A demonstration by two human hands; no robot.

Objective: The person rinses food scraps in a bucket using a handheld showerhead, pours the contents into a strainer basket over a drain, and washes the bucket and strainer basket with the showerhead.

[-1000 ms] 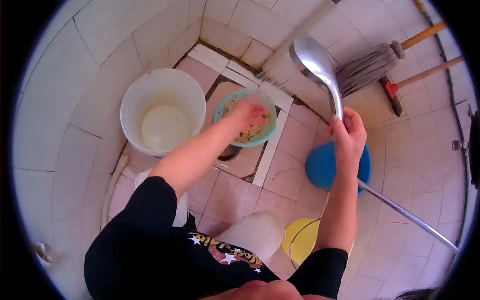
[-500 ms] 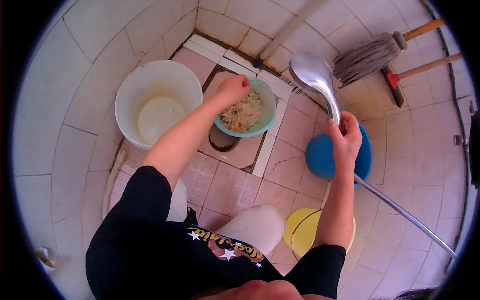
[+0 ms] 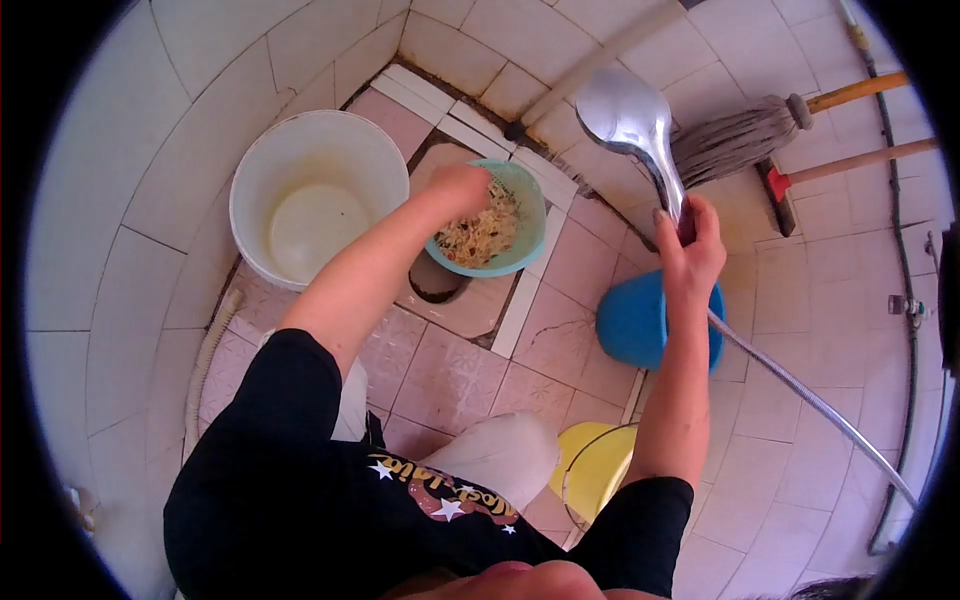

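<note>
My left hand is closed at the left rim of a turquoise basin; whether it pinches the rim or some of the contents is hidden. Pale, shredded-looking food mixed with darker bits lies in the basin, which rests tilted over a squat toilet pan. On the right, my right hand is wrapped round the handle of a silver shower head, held up beside the basin. No water spray shows from it. A metal hose runs from the handle to the lower right.
A large white bucket stands left of the basin. At the right are a blue bucket and a yellow bucket. A mop and a red-ended tool lean on the tiled wall.
The water spray seen a second ago no longer shows. My left hand has moved from over the food to the basin's left rim and closed. My right hand still holds the shower head.
</note>
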